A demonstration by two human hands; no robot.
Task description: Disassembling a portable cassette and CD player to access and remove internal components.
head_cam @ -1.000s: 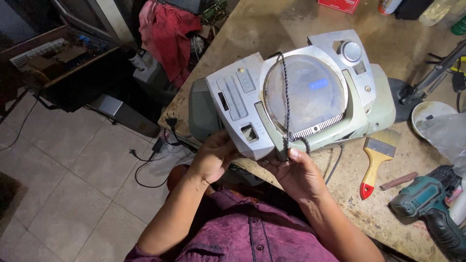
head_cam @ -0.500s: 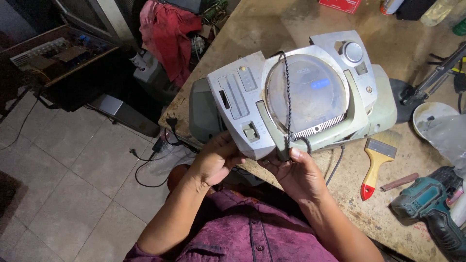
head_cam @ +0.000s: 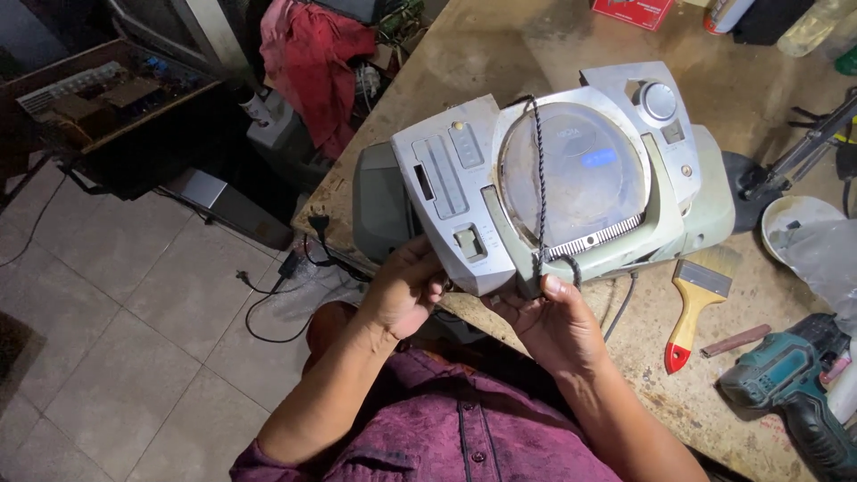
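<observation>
A grey portable disc player (head_cam: 571, 170) with a round clear lid lies on the worn workbench (head_cam: 500, 45), its near end over the table's edge. A dark braided cord (head_cam: 539, 178) runs across the lid down to the near end. My left hand (head_cam: 406, 290) grips the player's near left corner from below. My right hand (head_cam: 549, 321) holds the near edge, thumb pressed on the cord's lower end.
A paintbrush (head_cam: 694, 299) with a red-tipped handle lies right of the player. A teal cordless drill (head_cam: 794, 384) sits at the bench's right edge, beside a white dish (head_cam: 790, 223). Red cloth (head_cam: 312, 54) and a circuit board (head_cam: 98, 94) are on the left; a plug and cable (head_cam: 308, 241) hang off the bench.
The player has shifted slightly; my hands have kept their hold on its near end, with the left hand closing a little more around the corner.
</observation>
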